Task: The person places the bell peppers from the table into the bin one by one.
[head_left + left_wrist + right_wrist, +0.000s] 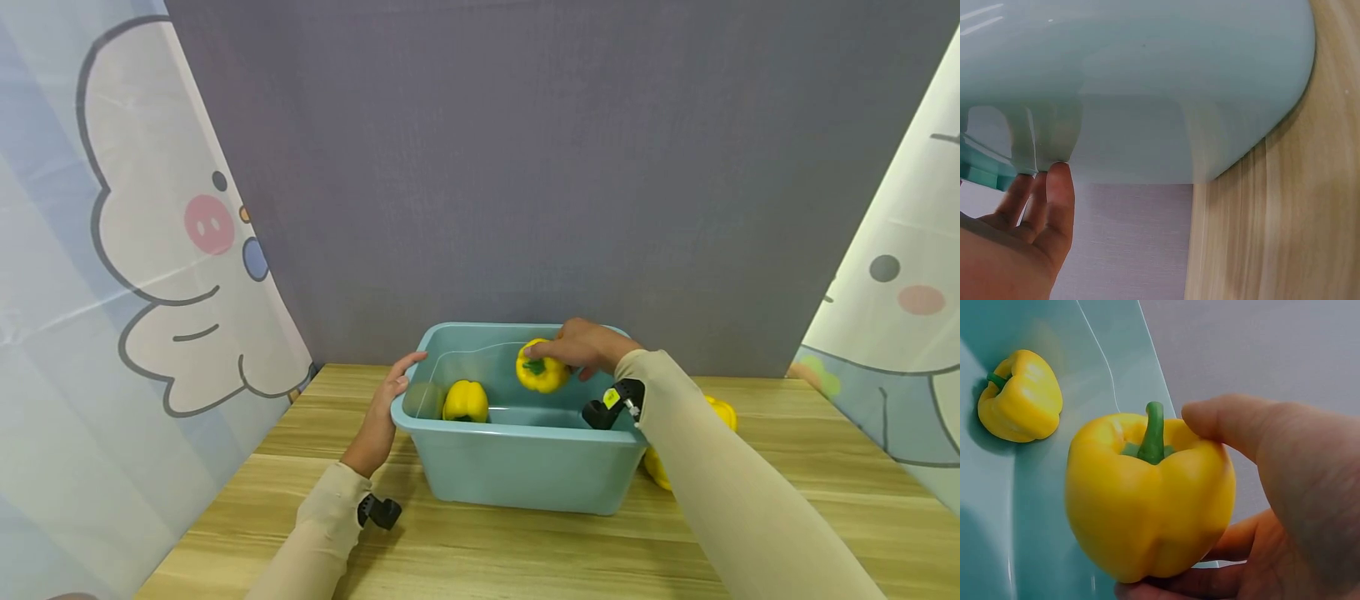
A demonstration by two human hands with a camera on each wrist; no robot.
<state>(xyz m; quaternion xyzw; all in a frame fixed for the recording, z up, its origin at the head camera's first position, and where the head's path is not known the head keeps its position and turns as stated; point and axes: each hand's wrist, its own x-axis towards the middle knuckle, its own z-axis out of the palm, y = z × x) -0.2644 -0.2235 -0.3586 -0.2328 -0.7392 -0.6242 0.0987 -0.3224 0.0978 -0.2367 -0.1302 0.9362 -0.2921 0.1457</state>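
Note:
A yellow bell pepper (pixel 1150 500) with a green stem is held by my right hand (pixel 588 343) over the inside of a light blue plastic tub (pixel 525 471). The right wrist view shows the thumb on its top edge and fingers beneath. Another yellow bell pepper (pixel 466 401) lies inside the tub near its left end, on its side in the right wrist view (pixel 1029 397). My left hand (pixel 380 417) is at the tub's left rim. In the left wrist view, fairly straight fingers (pixel 1059 200) touch the outer wall.
The tub stands on a wood-grain table (pixel 480 554). More yellow pepper surface (pixel 722 411) shows right of the tub, partly hidden by my right sleeve (pixel 720 475). A grey panel (pixel 495 167) rises behind, with cartoon-printed cloths (pixel 172 250) at both sides.

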